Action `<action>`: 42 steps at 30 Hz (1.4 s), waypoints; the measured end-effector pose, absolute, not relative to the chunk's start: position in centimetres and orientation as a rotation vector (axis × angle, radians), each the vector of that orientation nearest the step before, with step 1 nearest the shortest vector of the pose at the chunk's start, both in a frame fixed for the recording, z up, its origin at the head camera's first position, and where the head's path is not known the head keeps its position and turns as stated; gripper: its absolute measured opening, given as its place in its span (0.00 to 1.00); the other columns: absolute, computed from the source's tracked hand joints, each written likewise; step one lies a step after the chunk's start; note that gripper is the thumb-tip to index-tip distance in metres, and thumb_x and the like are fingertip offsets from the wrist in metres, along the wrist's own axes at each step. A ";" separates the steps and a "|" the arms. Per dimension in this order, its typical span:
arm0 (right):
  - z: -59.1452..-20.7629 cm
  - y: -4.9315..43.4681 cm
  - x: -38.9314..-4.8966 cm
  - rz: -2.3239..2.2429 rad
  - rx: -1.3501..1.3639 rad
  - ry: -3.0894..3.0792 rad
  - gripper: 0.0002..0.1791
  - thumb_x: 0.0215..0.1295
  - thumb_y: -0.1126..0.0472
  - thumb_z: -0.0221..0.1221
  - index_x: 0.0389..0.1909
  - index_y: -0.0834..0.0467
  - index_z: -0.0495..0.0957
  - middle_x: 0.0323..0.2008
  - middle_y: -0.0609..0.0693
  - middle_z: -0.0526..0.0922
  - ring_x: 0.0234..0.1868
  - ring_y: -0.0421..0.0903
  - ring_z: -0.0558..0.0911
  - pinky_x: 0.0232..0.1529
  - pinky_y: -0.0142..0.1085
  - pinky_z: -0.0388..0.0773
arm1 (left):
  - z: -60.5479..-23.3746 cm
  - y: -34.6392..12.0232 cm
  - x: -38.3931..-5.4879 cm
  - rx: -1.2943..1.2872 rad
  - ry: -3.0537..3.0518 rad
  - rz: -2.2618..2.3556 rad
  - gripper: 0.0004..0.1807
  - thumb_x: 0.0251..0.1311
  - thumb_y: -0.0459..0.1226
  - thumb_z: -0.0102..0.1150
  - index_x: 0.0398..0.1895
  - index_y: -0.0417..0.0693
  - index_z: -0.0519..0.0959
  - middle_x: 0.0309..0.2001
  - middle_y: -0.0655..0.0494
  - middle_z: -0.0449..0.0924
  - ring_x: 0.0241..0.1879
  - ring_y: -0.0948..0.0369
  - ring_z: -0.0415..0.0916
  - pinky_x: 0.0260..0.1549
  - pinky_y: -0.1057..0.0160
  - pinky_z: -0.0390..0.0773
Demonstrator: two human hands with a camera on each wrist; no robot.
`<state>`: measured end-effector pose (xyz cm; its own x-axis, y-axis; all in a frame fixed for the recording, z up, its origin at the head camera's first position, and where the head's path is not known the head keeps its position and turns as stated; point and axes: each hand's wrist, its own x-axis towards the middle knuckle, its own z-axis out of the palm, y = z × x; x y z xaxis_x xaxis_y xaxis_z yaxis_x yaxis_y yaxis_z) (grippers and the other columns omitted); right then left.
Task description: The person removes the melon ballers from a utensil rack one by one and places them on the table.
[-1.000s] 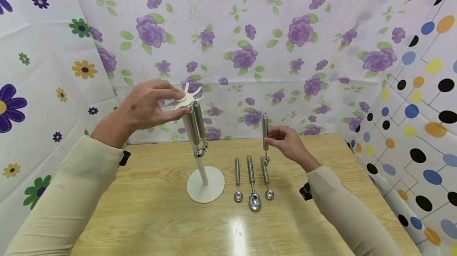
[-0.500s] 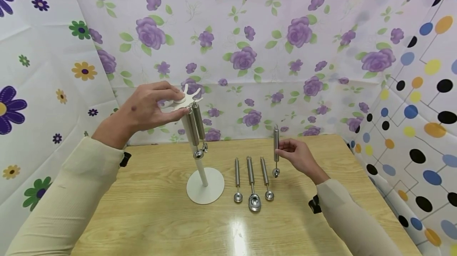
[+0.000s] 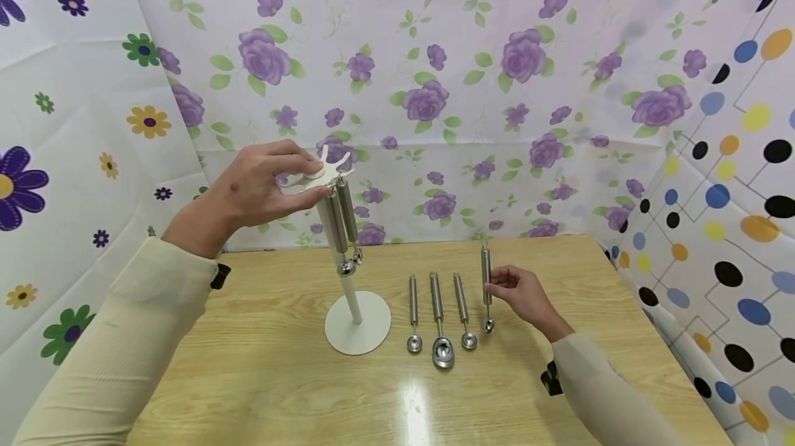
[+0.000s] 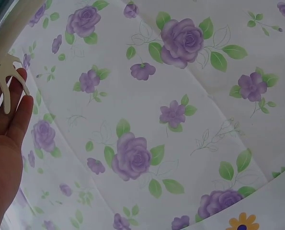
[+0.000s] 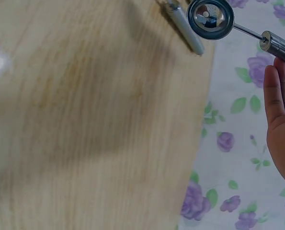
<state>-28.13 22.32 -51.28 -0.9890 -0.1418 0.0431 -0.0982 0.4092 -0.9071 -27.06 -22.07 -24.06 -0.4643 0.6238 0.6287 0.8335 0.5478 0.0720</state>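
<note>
My left hand (image 3: 261, 183) grips the hooked top of a white utensil stand (image 3: 338, 342), fingers over it and thumb below. In the left wrist view its fingers are beside the pale hooks (image 4: 5, 91). Steel-handled utensils (image 3: 346, 211) hang from the hooks; the bowl ends dangle by the pole. Farther right, my right hand (image 3: 522, 297) pinches the steel handle of a melon baller (image 3: 486, 277), held nearly upright with its bowl low over the table. The right wrist view shows the melon baller's round bowl (image 5: 210, 19) with a small hole.
Left of the melon baller, a small scoop (image 3: 413, 304), a larger oval-headed scoop (image 3: 443, 351) and another small scoop (image 3: 462, 297) lie in a row on the wooden table (image 3: 279, 377). Flowered cloth (image 3: 397, 52) hangs behind; a dotted cloth (image 3: 727, 225) borders the right.
My right hand has moved right and down with the melon baller, from above the rightmost lying scoop to beside it. My left hand stays on the stand.
</note>
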 end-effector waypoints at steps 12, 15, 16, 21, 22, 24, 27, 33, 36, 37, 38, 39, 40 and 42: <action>-54.9 22.9 -28.1 -1.638 -0.117 2.612 0.20 0.65 0.59 0.67 0.51 0.68 0.78 0.43 0.57 0.83 0.41 0.46 0.81 0.42 0.37 0.81 | -24.3 -22.2 -27.3 -1.166 -2.217 -0.491 0.18 0.48 0.38 0.75 0.42 0.40 0.88 0.40 0.49 0.85 0.38 0.51 0.83 0.35 0.50 0.81; -55.3 22.8 -28.1 -1.652 -0.090 2.608 0.21 0.65 0.59 0.67 0.52 0.69 0.78 0.44 0.58 0.83 0.41 0.46 0.82 0.42 0.37 0.81 | -24.3 -22.2 -27.4 -1.171 -2.212 -0.489 0.17 0.48 0.38 0.75 0.42 0.40 0.88 0.40 0.49 0.85 0.38 0.50 0.83 0.36 0.49 0.81; -55.4 22.8 -28.1 -1.654 -0.085 2.610 0.21 0.65 0.59 0.67 0.52 0.69 0.78 0.44 0.58 0.83 0.41 0.46 0.82 0.42 0.38 0.81 | -24.3 -22.2 -27.4 -1.171 -2.210 -0.488 0.17 0.48 0.38 0.76 0.42 0.40 0.88 0.40 0.49 0.85 0.38 0.50 0.83 0.36 0.49 0.81; -56.1 22.7 -28.3 -1.646 -0.064 2.620 0.22 0.65 0.59 0.67 0.52 0.70 0.78 0.44 0.59 0.83 0.41 0.46 0.82 0.44 0.45 0.82 | -24.3 -22.2 -27.4 -1.175 -2.204 -0.498 0.17 0.48 0.38 0.76 0.41 0.40 0.88 0.40 0.49 0.85 0.38 0.50 0.83 0.36 0.49 0.81; -56.3 22.7 -28.4 -1.639 -0.058 2.625 0.21 0.65 0.59 0.67 0.52 0.70 0.78 0.43 0.59 0.83 0.41 0.46 0.82 0.44 0.45 0.82 | -24.3 -22.2 -27.4 -1.175 -2.202 -0.500 0.17 0.48 0.38 0.76 0.41 0.40 0.88 0.40 0.49 0.85 0.38 0.50 0.83 0.36 0.50 0.81; -56.7 22.7 -28.6 -1.630 -0.034 2.621 0.20 0.65 0.59 0.67 0.52 0.69 0.79 0.43 0.58 0.83 0.40 0.46 0.82 0.44 0.45 0.82 | -24.4 -22.2 -27.4 -1.177 -2.201 -0.506 0.17 0.48 0.38 0.75 0.41 0.40 0.88 0.39 0.49 0.85 0.38 0.50 0.83 0.36 0.50 0.81; -57.3 22.7 -28.9 -1.610 0.019 2.614 0.19 0.65 0.60 0.67 0.50 0.68 0.80 0.41 0.57 0.84 0.39 0.46 0.83 0.42 0.42 0.82 | -24.4 -22.3 -27.4 -1.176 -2.201 -0.509 0.17 0.48 0.38 0.76 0.42 0.40 0.88 0.40 0.49 0.85 0.39 0.51 0.83 0.36 0.50 0.81; -58.0 22.6 -29.3 -1.621 0.105 2.579 0.16 0.65 0.62 0.67 0.47 0.69 0.80 0.38 0.57 0.84 0.38 0.48 0.84 0.39 0.40 0.82 | -24.5 -22.3 -27.4 -1.174 -2.205 -0.509 0.17 0.48 0.38 0.76 0.42 0.40 0.88 0.40 0.50 0.85 0.38 0.51 0.83 0.35 0.50 0.81; -58.3 22.4 -29.7 -1.608 0.128 2.577 0.16 0.65 0.61 0.67 0.47 0.69 0.81 0.38 0.57 0.85 0.37 0.48 0.84 0.37 0.39 0.82 | -24.5 -22.3 -27.4 -1.172 -2.204 -0.511 0.17 0.48 0.38 0.76 0.42 0.40 0.88 0.40 0.50 0.85 0.38 0.51 0.83 0.36 0.50 0.81; -58.4 22.3 -29.8 -1.595 0.140 2.583 0.16 0.65 0.61 0.67 0.46 0.69 0.81 0.37 0.56 0.85 0.36 0.47 0.84 0.37 0.38 0.82 | -24.5 -22.3 -27.4 -1.171 -2.204 -0.513 0.17 0.48 0.38 0.75 0.42 0.40 0.88 0.40 0.49 0.85 0.38 0.51 0.83 0.36 0.50 0.81; -58.5 22.3 -29.9 -1.580 0.143 2.591 0.16 0.65 0.61 0.67 0.46 0.69 0.81 0.37 0.57 0.85 0.36 0.46 0.84 0.36 0.38 0.82 | -24.5 -22.3 -27.4 -1.170 -2.204 -0.514 0.17 0.48 0.38 0.75 0.42 0.40 0.88 0.40 0.49 0.85 0.39 0.51 0.83 0.36 0.50 0.81; -58.6 22.2 -30.0 -1.569 0.147 2.595 0.16 0.65 0.60 0.67 0.47 0.69 0.81 0.37 0.57 0.86 0.35 0.46 0.84 0.35 0.38 0.82 | -24.5 -22.3 -27.4 -1.170 -2.206 -0.514 0.17 0.48 0.38 0.75 0.42 0.40 0.88 0.40 0.49 0.85 0.39 0.51 0.83 0.36 0.49 0.81; -58.6 22.2 -30.1 -1.560 0.159 2.597 0.16 0.65 0.60 0.67 0.46 0.69 0.81 0.37 0.57 0.86 0.35 0.46 0.84 0.35 0.37 0.81 | -24.4 -22.3 -27.4 -1.168 -2.207 -0.515 0.17 0.48 0.38 0.75 0.42 0.40 0.88 0.40 0.49 0.85 0.39 0.51 0.83 0.36 0.49 0.81; -58.6 22.1 -30.3 -1.531 0.176 2.613 0.16 0.64 0.60 0.67 0.46 0.68 0.82 0.37 0.57 0.86 0.34 0.45 0.84 0.34 0.36 0.81 | -24.4 -22.3 -27.4 -1.169 -2.210 -0.517 0.17 0.48 0.38 0.75 0.43 0.40 0.88 0.40 0.49 0.85 0.38 0.51 0.83 0.36 0.49 0.81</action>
<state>-30.27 22.07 -58.63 -0.9875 0.0453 -0.1512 0.1540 0.4855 -0.8606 -27.40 -22.30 -24.41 -0.4477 0.6139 0.6501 0.8386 0.5407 0.0670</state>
